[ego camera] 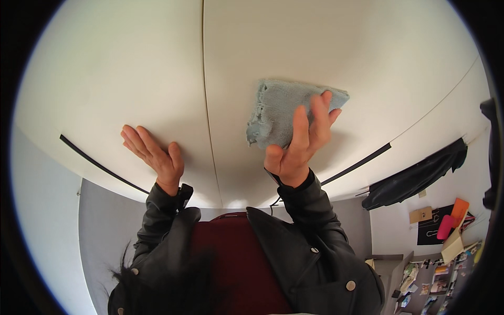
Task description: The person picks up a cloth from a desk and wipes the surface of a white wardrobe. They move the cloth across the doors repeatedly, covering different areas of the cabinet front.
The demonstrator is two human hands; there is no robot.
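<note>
A folded grey-blue terry cloth (275, 114) lies against the right-hand panel of a cream-white cabinet door (315, 47). My right hand (303, 145) holds the cloth to that surface with its fingers spread over it. The cloth's left edge looks frayed and one lower corner is crumpled. On the left-hand panel (118, 71), my left hand (157, 157) is spread with nothing in it; its palm faces the panel, and firm contact cannot be told. A thin vertical seam (205, 98) runs between the two hands.
Long black handle strips sit low on the left (98, 163) and right (358, 163) of the panels. A black garment (417, 177) hangs at the right. Farther down, shelves (429, 287) hold several small items. Grey floor (106, 228) shows beside me.
</note>
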